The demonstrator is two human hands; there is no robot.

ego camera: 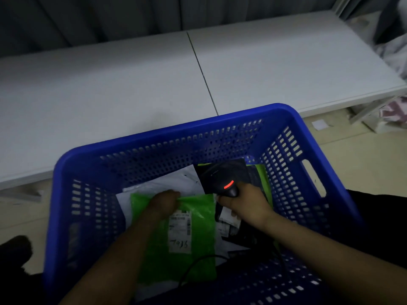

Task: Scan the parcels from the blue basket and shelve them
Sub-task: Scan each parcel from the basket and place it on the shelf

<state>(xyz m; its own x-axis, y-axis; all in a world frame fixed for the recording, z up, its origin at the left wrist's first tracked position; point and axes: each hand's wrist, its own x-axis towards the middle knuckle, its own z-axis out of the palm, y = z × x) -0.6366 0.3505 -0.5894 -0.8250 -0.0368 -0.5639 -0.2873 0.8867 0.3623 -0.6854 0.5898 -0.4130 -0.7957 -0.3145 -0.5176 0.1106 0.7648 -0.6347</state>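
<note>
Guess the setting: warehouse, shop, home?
Probably a parcel sorting or pickup room: a blue basket holds labelled mailers, the right hand grips a scanner, and a white table stands behind.

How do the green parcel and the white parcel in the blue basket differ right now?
The green parcel lies on top; the white parcel sits partly covered beneath it. The green parcel shows a printed label facing up; the white parcel shows none in view. The left hand grips the green parcel's far edge; the white parcel is not held. Both are soft mailer bags inside the blue basket.
</note>
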